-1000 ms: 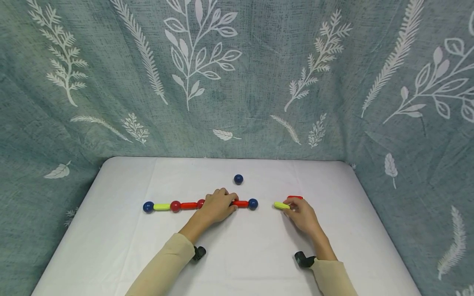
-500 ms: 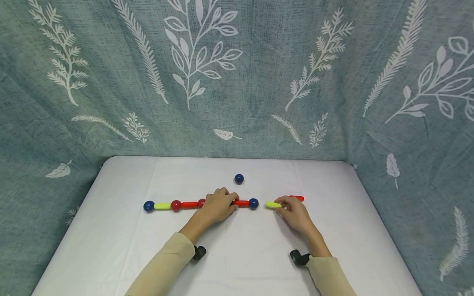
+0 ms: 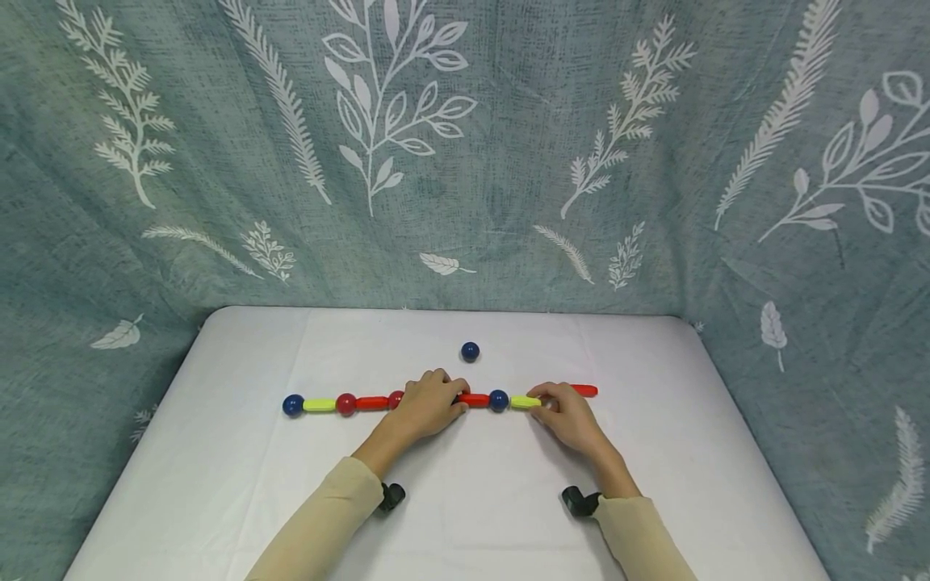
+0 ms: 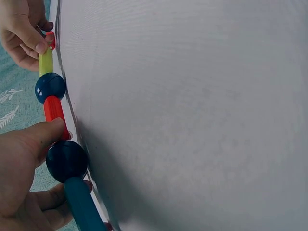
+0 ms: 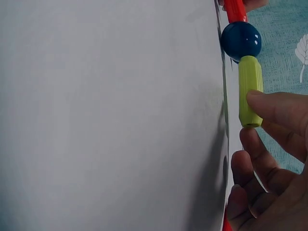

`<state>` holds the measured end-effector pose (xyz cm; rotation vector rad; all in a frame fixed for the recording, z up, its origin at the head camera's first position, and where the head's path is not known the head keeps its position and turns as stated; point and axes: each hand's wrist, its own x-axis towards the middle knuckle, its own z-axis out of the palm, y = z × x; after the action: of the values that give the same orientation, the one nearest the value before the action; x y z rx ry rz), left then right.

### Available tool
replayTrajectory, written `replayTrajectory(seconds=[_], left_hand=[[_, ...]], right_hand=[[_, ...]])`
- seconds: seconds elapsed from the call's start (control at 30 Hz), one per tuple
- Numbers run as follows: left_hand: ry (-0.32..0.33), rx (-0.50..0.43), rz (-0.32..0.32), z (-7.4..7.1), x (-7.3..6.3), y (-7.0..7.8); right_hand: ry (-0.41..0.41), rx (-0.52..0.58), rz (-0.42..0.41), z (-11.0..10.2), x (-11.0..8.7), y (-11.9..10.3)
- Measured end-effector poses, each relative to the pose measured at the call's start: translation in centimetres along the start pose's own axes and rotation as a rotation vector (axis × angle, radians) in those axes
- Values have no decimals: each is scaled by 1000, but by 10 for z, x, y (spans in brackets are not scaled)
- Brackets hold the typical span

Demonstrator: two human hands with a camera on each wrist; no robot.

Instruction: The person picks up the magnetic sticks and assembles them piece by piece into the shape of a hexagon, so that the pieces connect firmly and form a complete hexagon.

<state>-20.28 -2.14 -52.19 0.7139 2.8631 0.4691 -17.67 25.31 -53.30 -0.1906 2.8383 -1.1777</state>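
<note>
A row of balls and rods lies across the table: a blue end ball (image 3: 293, 405), a yellow-green rod (image 3: 320, 405), red balls and red rods on the left. My left hand (image 3: 430, 403) covers the row's middle. In the left wrist view its thumb presses a red rod (image 4: 56, 115), with fingers curled behind a dark blue ball (image 4: 67, 161) and a teal rod (image 4: 84, 204). Between thumb and fingers my right hand (image 3: 572, 415) pinches a second yellow-green rod (image 5: 250, 77). That rod's far end meets the blue ball (image 5: 241, 41) at the row's right end.
A loose blue ball (image 3: 470, 351) lies behind the row. Beyond my right hand lies a loose red rod (image 3: 584, 390). The white-covered table (image 3: 465, 516) ends at a patterned green curtain (image 3: 508, 161). Each wrist carries a small black camera.
My right hand has moved left with the yellow-green rod, bringing its end up to the row's right blue ball. More of the loose red rod shows. My left hand stays in place.
</note>
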Motion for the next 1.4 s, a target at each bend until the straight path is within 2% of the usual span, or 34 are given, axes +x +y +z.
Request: replayTrajectory(seconds=[0.3, 0.5, 0.67, 0.87, 0.97, 1.07, 1.2, 1.4], left_hand=[[-20, 0, -11, -2, 0, 0], [-23, 3, 33, -16, -11, -9], [16, -36, 24, -39, -35, -37], [1, -108, -77, -66, -81, -87], [-14, -103, -132, -73, -98, -109], [-35, -90, -166, -77, -105, -123], [-49, -57, -192, -75, -109, -136], [-17, -57, -219, -67, -111, -147]], right_hand=[[-5, -16, 3, 3, 2, -2], [-15, -21, 3, 4, 2, -5], [-19, -37, -1, 5, 1, -6], [-28, -53, -11, 4, 0, -6], [-26, -67, -11, 3, -1, -5], [-16, -78, -3, 1, -1, -4], [-21, -75, -1, 0, -1, -3], [-31, -76, 8, 2, 1, -3]])
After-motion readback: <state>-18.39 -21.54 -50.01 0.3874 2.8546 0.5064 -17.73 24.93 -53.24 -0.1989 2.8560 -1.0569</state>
